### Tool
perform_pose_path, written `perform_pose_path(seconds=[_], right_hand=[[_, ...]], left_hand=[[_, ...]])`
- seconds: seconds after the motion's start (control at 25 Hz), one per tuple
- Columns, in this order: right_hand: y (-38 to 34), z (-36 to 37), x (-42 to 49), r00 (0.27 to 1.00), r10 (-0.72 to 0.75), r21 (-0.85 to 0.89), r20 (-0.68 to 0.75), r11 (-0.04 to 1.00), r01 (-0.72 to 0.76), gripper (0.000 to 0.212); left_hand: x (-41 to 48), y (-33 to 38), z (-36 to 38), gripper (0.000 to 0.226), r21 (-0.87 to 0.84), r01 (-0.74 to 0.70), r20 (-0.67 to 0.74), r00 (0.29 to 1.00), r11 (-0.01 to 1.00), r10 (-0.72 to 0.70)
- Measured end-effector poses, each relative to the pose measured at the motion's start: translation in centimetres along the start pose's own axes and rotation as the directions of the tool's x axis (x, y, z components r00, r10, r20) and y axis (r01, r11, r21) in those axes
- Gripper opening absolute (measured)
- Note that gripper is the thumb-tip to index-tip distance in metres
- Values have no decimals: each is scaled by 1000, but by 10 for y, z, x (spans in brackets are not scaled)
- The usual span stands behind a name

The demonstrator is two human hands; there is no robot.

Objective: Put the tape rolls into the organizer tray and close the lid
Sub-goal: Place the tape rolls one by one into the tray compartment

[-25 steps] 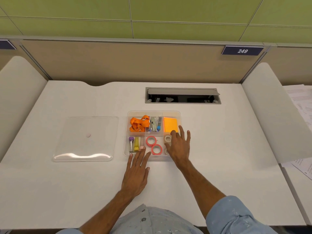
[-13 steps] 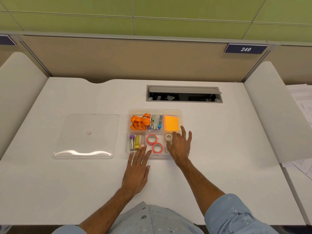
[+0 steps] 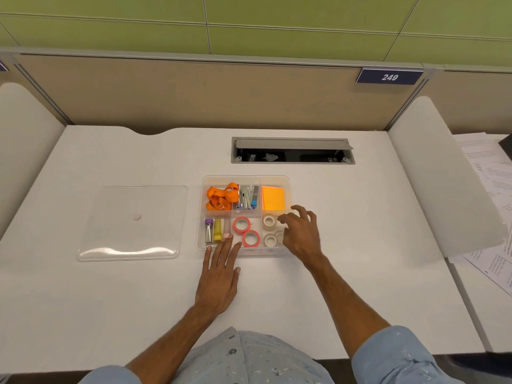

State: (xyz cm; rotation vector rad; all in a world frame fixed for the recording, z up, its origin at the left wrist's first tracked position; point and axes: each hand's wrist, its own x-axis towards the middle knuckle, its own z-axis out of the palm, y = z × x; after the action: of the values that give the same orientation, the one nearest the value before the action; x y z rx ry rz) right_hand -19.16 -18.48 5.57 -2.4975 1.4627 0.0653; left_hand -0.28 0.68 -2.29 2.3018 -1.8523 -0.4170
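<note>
A clear organizer tray [image 3: 246, 179] sits at the middle of the white desk. Its front middle compartment holds two pink tape rolls [image 3: 242, 224] [image 3: 251, 238]. The front right compartment holds pale beige tape rolls [image 3: 269, 221] [image 3: 269, 240]; another is partly hidden by my right hand. The clear lid [image 3: 133, 221] lies flat on the desk left of the tray. My left hand [image 3: 220, 275] lies flat, fingertips resting on the tray's front edge. My right hand [image 3: 300, 231] hovers over the front right compartment with fingers spread and curled, holding nothing.
The back compartments hold an orange lanyard [image 3: 221, 198], metal clips [image 3: 246, 197] and orange sticky notes [image 3: 273, 198]; the front left holds small tubes [image 3: 213, 231]. An open cable hatch [image 3: 292, 151] lies behind the tray. Papers [image 3: 487, 184] lie at the right beyond a white divider.
My right hand has lifted off the beige tape rolls and shifted a little right, uncovering them. My left hand stays put at the tray's front edge.
</note>
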Motion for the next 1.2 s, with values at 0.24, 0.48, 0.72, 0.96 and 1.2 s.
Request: perform_pose_path(seconds=[0.24, 0.48, 0.72, 0.96, 1.2], right_hand=[[-1, -3, 1, 983, -68, -193, 170, 976, 101, 46], [-5, -10, 13, 958, -85, -310, 275, 935, 172, 60], [-6, -11, 18, 941, -137, -349, 311, 904, 247, 59], [-9, -11, 10, 954, -143, -304, 263, 926, 222, 59], [-9, -13, 7, 979, -137, -303, 148, 936, 177, 56]], left_hand=[[-1, 0, -2, 65, -4, -3, -9, 1000, 1000, 3], [-1, -2, -2, 65, 12, -3, 12, 1000, 1000, 3], [-1, -5, -3, 66, 21, -15, 10, 1000, 1000, 15], [-6, -2, 2, 64, 5, 2, -4, 1000, 1000, -2], [-2, -3, 0, 64, 9, -6, -6, 1000, 1000, 6]])
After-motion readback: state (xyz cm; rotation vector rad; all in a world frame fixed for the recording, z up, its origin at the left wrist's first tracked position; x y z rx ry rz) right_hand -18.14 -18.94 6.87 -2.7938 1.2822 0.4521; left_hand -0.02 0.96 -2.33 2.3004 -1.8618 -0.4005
